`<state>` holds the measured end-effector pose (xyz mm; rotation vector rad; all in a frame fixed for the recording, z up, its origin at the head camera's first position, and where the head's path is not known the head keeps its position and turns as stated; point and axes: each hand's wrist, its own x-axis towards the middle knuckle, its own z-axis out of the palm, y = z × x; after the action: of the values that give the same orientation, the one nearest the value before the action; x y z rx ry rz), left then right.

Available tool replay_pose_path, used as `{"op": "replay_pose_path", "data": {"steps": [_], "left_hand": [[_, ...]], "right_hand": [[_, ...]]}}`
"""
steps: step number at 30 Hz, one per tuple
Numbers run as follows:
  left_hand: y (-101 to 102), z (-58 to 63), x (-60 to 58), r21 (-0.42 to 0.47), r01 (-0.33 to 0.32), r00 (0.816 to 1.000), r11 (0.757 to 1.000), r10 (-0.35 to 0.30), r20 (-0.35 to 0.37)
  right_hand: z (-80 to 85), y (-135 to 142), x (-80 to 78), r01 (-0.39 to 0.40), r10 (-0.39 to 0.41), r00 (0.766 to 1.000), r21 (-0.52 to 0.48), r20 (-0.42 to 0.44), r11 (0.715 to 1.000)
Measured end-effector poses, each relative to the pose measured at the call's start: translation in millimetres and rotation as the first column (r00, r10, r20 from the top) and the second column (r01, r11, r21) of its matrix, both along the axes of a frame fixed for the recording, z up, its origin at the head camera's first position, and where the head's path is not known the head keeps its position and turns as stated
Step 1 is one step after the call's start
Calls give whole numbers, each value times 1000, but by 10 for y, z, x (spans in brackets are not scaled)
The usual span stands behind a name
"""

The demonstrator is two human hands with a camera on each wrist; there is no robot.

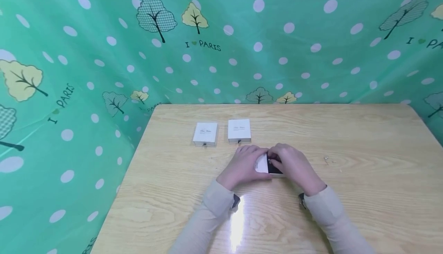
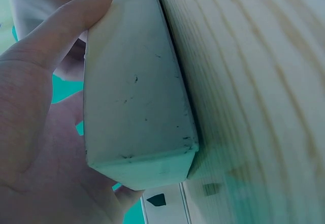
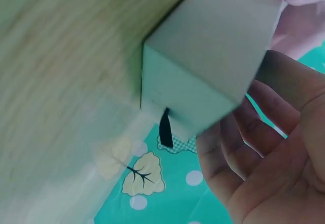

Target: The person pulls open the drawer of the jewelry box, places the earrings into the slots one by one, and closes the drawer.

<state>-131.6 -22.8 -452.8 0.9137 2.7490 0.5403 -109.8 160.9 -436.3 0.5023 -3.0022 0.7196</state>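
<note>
A white drawer-style gift box (image 1: 261,163) is partly slid apart, with its black-lined tray (image 1: 275,168) showing at the right. My left hand (image 1: 245,165) grips the white sleeve, thumb along the near side and fingers around the far side. In the left wrist view, the thumb rests on the edge of the box (image 2: 137,92). My right hand (image 1: 290,163) reaches over the tray, thumb and forefinger bent together at the black lining; I cannot tell what lies between their tips. A black pull tab (image 3: 165,127) hangs from the box end in the right wrist view.
Two closed white boxes with printed lids, a left one (image 1: 205,133) and a right one (image 1: 239,130), stand behind my left hand. Several tiny jewellery-like pieces (image 1: 326,160) lie right of my right hand. A green dotted curtain (image 1: 242,69) hangs behind the wooden table (image 1: 373,192).
</note>
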Motion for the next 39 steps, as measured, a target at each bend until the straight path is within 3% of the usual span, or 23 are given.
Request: {"op": "replay_pose_path", "data": {"steps": [16,39], "left_hand": [[2,-7,3,-12,-2,1000,1000,2,-3],[4,0,13,32,-1,999,1000,0,32]], "right_hand": [[87,329,63,74,-74,997,6,9,997],[46,395,85,77,-77,996,12,50,997]]}}
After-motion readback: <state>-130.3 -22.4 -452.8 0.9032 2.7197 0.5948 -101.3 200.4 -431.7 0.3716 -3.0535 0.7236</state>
